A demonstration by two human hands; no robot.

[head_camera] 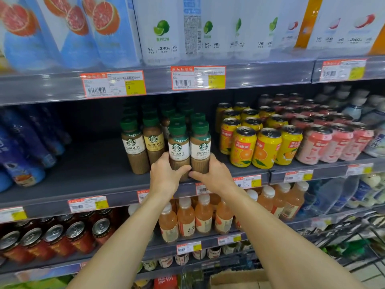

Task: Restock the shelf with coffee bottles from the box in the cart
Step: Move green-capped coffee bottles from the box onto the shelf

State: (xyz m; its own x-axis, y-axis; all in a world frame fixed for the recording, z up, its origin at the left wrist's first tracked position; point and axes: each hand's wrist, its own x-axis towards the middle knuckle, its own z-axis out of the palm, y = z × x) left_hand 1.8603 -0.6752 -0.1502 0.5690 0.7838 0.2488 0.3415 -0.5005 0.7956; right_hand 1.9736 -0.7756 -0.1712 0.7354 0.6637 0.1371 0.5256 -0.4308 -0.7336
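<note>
Gripping one latte bottle (178, 151), left hand (164, 176); right hand (214, 176) grips its neighbour (201, 150). Both upright, touching, at shelf (83, 174) front edge.

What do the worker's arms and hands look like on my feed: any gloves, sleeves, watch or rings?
Both forearms are bare up to the bottom edge of the picture, with no sleeves in view. The left hand and the right hand wear no gloves. No watch, wristband or ring shows on either.

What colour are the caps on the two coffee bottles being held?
Green, seen in the head view, on both brown plastic coffee bottles gripped by the left hand and right hand.
</note>
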